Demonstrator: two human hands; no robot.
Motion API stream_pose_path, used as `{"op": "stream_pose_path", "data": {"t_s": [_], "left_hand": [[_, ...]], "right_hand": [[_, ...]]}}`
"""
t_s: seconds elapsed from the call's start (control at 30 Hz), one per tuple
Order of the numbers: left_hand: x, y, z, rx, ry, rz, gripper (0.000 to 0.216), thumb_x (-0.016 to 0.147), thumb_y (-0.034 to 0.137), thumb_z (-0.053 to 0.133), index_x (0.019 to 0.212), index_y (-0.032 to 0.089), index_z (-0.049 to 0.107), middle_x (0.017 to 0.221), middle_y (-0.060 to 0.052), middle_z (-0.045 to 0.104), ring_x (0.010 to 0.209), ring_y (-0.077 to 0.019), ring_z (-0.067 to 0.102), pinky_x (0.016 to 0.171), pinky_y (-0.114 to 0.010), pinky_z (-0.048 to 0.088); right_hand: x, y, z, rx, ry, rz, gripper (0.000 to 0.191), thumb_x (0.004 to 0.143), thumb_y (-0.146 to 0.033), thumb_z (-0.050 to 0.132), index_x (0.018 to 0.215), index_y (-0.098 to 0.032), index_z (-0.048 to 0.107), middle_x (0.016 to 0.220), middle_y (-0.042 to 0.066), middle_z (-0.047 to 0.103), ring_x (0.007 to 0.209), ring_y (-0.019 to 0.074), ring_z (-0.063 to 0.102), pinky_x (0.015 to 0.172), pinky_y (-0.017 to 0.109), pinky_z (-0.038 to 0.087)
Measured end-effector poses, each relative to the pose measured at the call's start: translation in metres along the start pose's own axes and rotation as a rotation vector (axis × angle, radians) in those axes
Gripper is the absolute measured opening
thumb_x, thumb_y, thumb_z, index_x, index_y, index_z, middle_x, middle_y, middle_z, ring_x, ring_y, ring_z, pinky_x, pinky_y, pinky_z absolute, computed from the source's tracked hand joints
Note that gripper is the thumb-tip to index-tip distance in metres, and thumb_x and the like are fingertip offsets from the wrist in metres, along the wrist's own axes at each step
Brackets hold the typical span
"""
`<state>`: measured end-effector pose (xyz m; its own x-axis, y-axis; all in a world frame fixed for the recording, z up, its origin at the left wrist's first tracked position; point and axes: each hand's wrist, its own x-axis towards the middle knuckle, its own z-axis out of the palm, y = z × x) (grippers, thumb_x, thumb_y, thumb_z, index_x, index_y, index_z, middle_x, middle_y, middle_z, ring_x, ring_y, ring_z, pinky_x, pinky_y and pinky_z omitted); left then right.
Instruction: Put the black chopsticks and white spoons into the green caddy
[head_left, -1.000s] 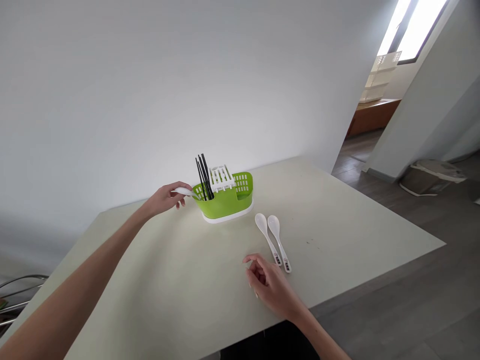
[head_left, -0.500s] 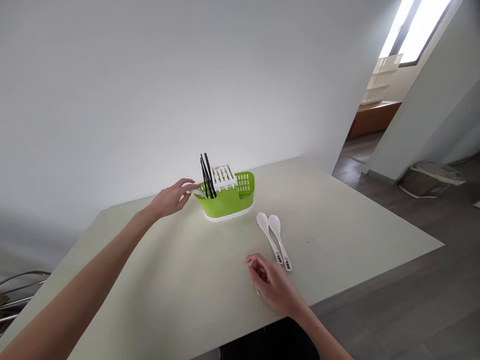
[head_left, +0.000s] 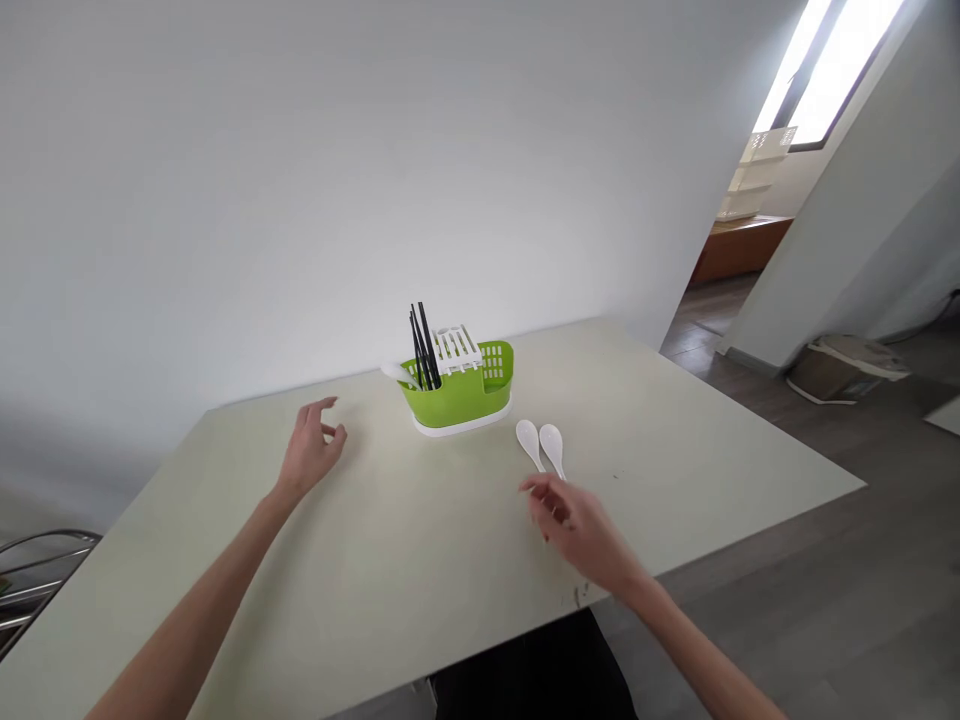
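My left hand (head_left: pixel 315 445) is held above the table, left of the green caddy (head_left: pixel 459 402), with its fingers apart and nothing in them. A white spoon (head_left: pixel 397 373) leans out over the caddy's left end, beside several black chopsticks (head_left: pixel 425 350) standing upright. A white slotted rack (head_left: pixel 457 350) covers the caddy's middle. Two more white spoons, a left one (head_left: pixel 528 438) and a right one (head_left: pixel 552 445), lie side by side in front of it. Over their handles, which it hides, is my right hand (head_left: pixel 574 525), loosely curved with thumb and fingers apart.
The pale table (head_left: pixel 420 530) stands against a white wall (head_left: pixel 375 180). At the far left is metal tubing (head_left: pixel 45 570), perhaps of a chair. A lidded bin (head_left: pixel 844 370) sits on the floor at the right, beyond the table's edge.
My left hand has let go of the spoon in the caddy and drawn back left and toward me. My right hand has moved right and forward, over the handles of the two lying spoons.
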<state>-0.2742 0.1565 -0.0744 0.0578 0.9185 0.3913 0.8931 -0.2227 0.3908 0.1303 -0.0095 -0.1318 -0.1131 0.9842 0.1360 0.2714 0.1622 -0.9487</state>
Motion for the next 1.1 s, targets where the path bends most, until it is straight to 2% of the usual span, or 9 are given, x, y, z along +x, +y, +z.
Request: {"op": "stream_pose_path", "data": {"t_s": [0.13, 0.27, 0.37, 0.47, 0.67, 0.77, 0.87, 1.0, 1.1], "left_hand": [[-0.038, -0.025, 0.015, -0.131, 0.055, -0.202, 0.052, 0.087, 0.034, 0.055, 0.137, 0.020, 0.053, 0.143, -0.014, 0.059, 0.076, -0.0166, 0.072, 0.080, -0.037, 0.060], [-0.054, -0.031, 0.018, -0.328, 0.195, -0.419, 0.048, 0.083, 0.027, 0.057, 0.130, 0.020, 0.054, 0.137, -0.012, 0.065, 0.073, -0.0144, 0.071, 0.068, -0.030, 0.058], [-0.056, -0.033, 0.016, -0.438, 0.218, -0.466, 0.045, 0.081, 0.026, 0.058, 0.125, 0.020, 0.054, 0.134, -0.011, 0.066, 0.072, -0.0136, 0.070, 0.063, -0.028, 0.057], [-0.056, -0.035, 0.015, -0.416, 0.193, -0.462, 0.040, 0.081, 0.026, 0.057, 0.121, 0.021, 0.057, 0.128, -0.009, 0.069, 0.066, -0.0121, 0.068, 0.065, -0.029, 0.056], [-0.057, -0.041, 0.017, -0.357, 0.154, -0.441, 0.034, 0.082, 0.031, 0.057, 0.115, 0.022, 0.063, 0.115, -0.005, 0.075, 0.064, -0.0144, 0.069, 0.066, -0.029, 0.054], [-0.056, -0.042, 0.017, -0.335, 0.138, -0.446, 0.033, 0.084, 0.035, 0.056, 0.113, 0.022, 0.066, 0.099, -0.003, 0.077, 0.060, -0.0157, 0.067, 0.068, -0.030, 0.053], [-0.057, -0.041, 0.016, -0.315, 0.117, -0.439, 0.033, 0.085, 0.038, 0.055, 0.112, 0.023, 0.067, 0.083, -0.001, 0.075, 0.060, -0.0180, 0.066, 0.068, -0.031, 0.052], [-0.058, -0.042, 0.015, -0.283, 0.084, -0.443, 0.034, 0.086, 0.039, 0.053, 0.111, 0.024, 0.070, 0.069, 0.001, 0.071, 0.062, -0.0202, 0.066, 0.069, -0.032, 0.050], [-0.060, -0.043, 0.016, -0.277, 0.078, -0.437, 0.034, 0.085, 0.040, 0.053, 0.110, 0.024, 0.071, 0.070, 0.001, 0.071, 0.065, -0.0210, 0.067, 0.070, -0.032, 0.050]], "right_hand": [[0.033, 0.007, -0.040, -0.394, 0.263, 0.042, 0.027, 0.099, -0.039, 0.050, 0.117, -0.022, 0.061, 0.108, 0.007, 0.069, 0.077, 0.0176, 0.066, 0.074, 0.032, 0.051], [0.064, 0.023, -0.055, -0.665, 0.206, 0.261, 0.042, 0.096, -0.044, 0.057, 0.130, -0.019, 0.057, 0.128, 0.014, 0.063, 0.088, 0.0191, 0.069, 0.079, 0.031, 0.048], [0.076, 0.028, -0.052, -0.763, 0.091, 0.351, 0.037, 0.096, -0.046, 0.060, 0.120, -0.018, 0.062, 0.123, 0.013, 0.067, 0.099, 0.0219, 0.068, 0.076, 0.029, 0.045], [0.079, 0.029, -0.048, -0.859, 0.022, 0.406, 0.026, 0.098, -0.043, 0.058, 0.102, -0.019, 0.067, 0.108, 0.011, 0.073, 0.096, 0.0233, 0.070, 0.070, 0.029, 0.041], [0.078, 0.010, -0.058, -0.939, 0.057, 0.420, 0.029, 0.101, -0.042, 0.052, 0.086, -0.021, 0.067, 0.088, 0.011, 0.075, 0.083, 0.0251, 0.071, 0.062, 0.030, 0.035], [0.083, -0.028, -0.061, -0.937, 0.209, 0.285, 0.030, 0.103, -0.045, 0.049, 0.086, -0.023, 0.062, 0.087, 0.008, 0.074, 0.076, 0.0226, 0.067, 0.060, 0.030, 0.034], [0.093, -0.079, -0.051, -0.807, 0.314, -0.016, 0.035, 0.102, -0.053, 0.051, 0.085, -0.024, 0.058, 0.081, 0.004, 0.071, 0.066, 0.0185, 0.062, 0.059, 0.029, 0.036], [0.114, -0.135, -0.021, -0.747, 0.357, -0.268, 0.036, 0.103, -0.056, 0.051, 0.087, -0.024, 0.056, 0.071, -0.001, 0.065, 0.060, 0.0166, 0.057, 0.060, 0.027, 0.035], [0.135, -0.155, 0.006, -0.821, 0.375, -0.366, 0.031, 0.108, -0.049, 0.045, 0.099, -0.022, 0.058, 0.073, 0.001, 0.067, 0.064, 0.0185, 0.060, 0.062, 0.027, 0.035]]}}
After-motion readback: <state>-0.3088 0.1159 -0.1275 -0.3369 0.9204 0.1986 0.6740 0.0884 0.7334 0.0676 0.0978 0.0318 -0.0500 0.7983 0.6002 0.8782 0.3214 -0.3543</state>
